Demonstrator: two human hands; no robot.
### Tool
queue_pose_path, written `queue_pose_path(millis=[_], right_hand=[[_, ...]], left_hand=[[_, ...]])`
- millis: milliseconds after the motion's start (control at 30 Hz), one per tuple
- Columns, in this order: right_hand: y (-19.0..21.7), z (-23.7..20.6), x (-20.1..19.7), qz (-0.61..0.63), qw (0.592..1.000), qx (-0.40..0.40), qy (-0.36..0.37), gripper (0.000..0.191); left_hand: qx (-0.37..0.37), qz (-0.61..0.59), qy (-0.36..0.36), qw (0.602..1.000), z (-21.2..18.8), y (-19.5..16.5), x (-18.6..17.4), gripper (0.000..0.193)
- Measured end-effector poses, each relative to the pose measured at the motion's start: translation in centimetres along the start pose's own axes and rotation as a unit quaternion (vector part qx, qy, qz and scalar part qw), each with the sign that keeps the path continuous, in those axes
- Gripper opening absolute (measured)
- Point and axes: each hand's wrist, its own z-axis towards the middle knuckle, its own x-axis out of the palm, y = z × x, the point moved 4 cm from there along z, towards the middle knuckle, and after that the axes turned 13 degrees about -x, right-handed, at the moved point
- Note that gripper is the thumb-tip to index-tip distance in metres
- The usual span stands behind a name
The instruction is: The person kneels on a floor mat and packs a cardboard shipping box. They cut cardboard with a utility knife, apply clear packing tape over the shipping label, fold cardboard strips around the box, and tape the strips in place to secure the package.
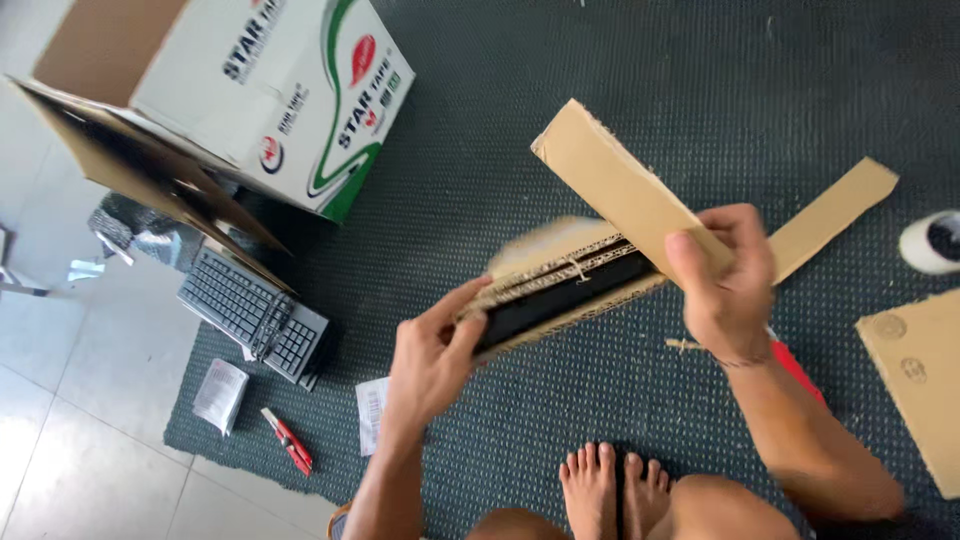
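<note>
A flat black item sits wrapped in corrugated cardboard [560, 290], held up in front of me over a dark carpet. My left hand [432, 355] pinches the lower left end of this wrapped bundle. My right hand [728, 280] grips the upper right end, thumb pressed on a long cardboard flap [620, 190] that sticks up and to the left. Part of the cardboard is blurred.
A large white printed carton [270, 90] stands open at upper left. A dark keyboard [252, 315], a red utility knife [288, 440] and a small packet [220, 395] lie on the carpet. A cardboard strip [835, 215], a tape roll [930, 242] and a cardboard sheet [920, 385] lie at right. My bare feet [612, 485] are below.
</note>
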Motion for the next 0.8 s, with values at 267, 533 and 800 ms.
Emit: queue_pose_path(millis=[267,533,800], right_hand=[[7.0,1.4,-4.9,-0.105,0.991,0.028,0.077,0.023],[4.9,-1.9,-10.2,-0.046,0.996,0.063,0.046,0.018],[3.8,-1.7,-10.9,0.018,0.999,0.047,-0.008,0.020]], left_hand=[[0.216,0.055,-0.064,0.973,-0.2,-2.2,1.6,0.039],[0.334,-0.272,0.184,0.883,0.2,-2.1,7.6,0.085],[0.313,-0.263,0.138,0.902,1.1,-2.1,7.2,0.079]])
